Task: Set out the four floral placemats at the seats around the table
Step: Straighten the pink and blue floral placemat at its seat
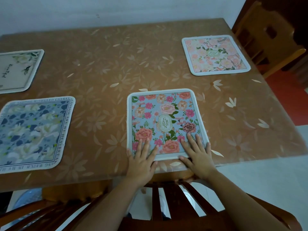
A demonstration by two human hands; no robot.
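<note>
Four floral placemats lie flat on the brown table (116, 67). Nearest me is a blue mat with pink roses and a "GARDEN" label (164, 117). My left hand (141, 159) lies flat on its near left corner, fingers straight. My right hand (196, 154) presses flat on its near right corner. A navy and white blossom mat (33, 132) sits at the near left. A cream mat with white flowers (18, 70) lies at the far left, partly cut off by the frame. A pale pink floral mat (215, 55) lies at the far right.
A dark wooden chair back (175, 202) stands between me and the table edge. Another wooden chair (266, 39) stands at the far right side. A white wall (116, 10) runs along the table's far edge. Red floor (288, 92) shows at right.
</note>
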